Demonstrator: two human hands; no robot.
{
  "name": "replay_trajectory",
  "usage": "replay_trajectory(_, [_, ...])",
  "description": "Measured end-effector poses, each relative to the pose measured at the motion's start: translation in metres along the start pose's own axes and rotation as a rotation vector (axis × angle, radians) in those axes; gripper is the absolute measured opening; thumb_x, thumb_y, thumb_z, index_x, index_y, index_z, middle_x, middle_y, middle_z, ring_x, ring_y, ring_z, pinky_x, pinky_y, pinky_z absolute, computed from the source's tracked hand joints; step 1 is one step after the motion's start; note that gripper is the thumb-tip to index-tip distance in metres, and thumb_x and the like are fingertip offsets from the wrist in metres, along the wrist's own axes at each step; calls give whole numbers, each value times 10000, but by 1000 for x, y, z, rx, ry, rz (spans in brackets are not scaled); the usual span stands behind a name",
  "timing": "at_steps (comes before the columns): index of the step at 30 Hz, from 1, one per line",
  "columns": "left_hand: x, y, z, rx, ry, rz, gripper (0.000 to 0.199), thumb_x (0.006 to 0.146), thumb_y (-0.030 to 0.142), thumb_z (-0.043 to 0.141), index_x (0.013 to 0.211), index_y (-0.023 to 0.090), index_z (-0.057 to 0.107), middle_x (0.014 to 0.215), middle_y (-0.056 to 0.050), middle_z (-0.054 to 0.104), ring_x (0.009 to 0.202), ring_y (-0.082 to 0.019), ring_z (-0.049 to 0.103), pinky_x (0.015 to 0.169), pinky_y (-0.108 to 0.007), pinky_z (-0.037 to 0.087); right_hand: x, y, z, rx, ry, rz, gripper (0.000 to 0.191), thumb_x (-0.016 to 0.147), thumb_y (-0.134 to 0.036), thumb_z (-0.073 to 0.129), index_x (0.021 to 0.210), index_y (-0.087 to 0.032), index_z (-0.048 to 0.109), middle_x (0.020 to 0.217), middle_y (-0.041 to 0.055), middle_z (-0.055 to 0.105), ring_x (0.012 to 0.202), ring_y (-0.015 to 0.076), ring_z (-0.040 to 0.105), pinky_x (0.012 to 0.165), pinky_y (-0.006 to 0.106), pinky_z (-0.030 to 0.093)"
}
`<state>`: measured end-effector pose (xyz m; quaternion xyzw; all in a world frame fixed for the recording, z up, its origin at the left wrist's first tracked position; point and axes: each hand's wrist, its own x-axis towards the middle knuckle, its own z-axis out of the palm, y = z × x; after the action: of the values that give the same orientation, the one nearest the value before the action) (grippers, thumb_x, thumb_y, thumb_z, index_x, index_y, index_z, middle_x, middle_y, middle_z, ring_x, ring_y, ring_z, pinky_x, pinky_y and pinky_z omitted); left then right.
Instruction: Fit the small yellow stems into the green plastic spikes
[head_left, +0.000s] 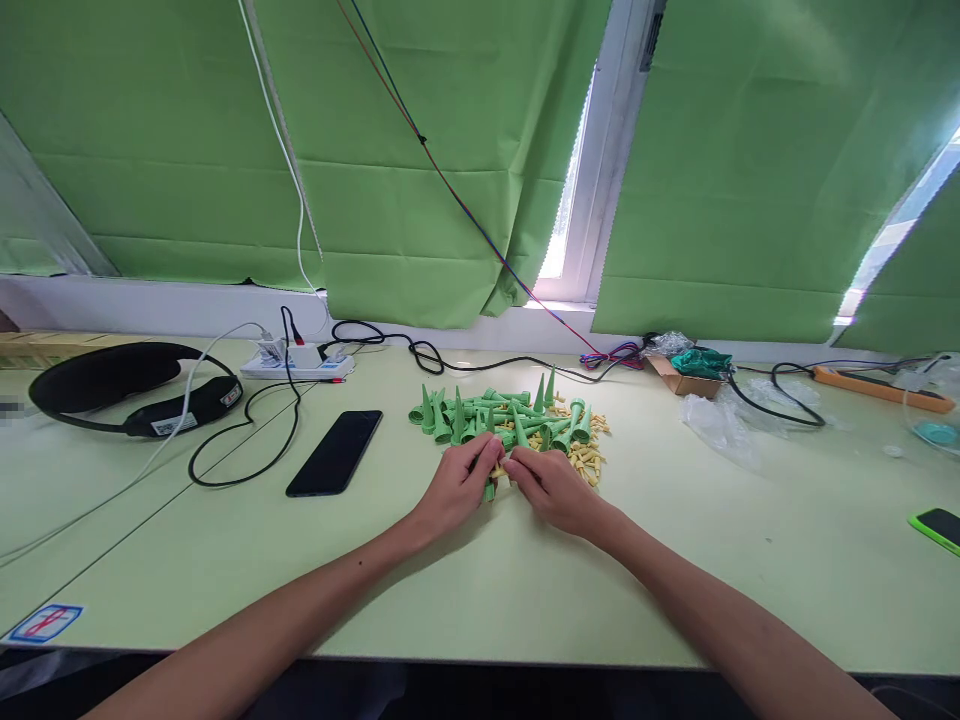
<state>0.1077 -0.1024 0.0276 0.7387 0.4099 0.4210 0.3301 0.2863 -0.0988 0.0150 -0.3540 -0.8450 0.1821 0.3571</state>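
Observation:
Close together at the near edge of a pile, my left hand [463,484] and my right hand [556,488] are both closed in a pinch. A bit of tan shows between their fingertips; which hand grips it, or whether it lies behind them, I cannot tell. Green hollow plastic cones [581,430] are heaped just beyond my fingers, several standing point up and others lying on their sides. Small tan plastic pieces [589,462] are scattered among and to the right of the cones. One green piece [490,492] shows just below my left fingertips, partly hidden.
A black phone [334,453] lies left of the pile. Farther left are a black neckband device [180,390], a power strip [298,362] and cables. At the back right stand a small cardboard box [684,378] and clear plastic bags [724,425]; a green-cased phone [939,527] lies far right.

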Motion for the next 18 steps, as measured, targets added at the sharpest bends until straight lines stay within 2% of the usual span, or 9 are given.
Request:
replay_trajectory(13, [0,-4,1,-52,-14,-31,399,987,475,372,753,179,501,655,35,405,574,-102,401,483,-213,335,0,-2,0,-7,-11,5,359,1014,-360,369,692,-210,319,571,-62,281,514,101,242,541,254,210])
replay_trajectory(18, [1,-1,0,-81,-5,-32,394,991,469,371,762,180,511,653,34,433,584,-107,417,521,-223,352,0,-4,-1,-13,-13,18,326,1015,-360,378,724,-212,385,569,-65,308,512,102,264,546,253,217])
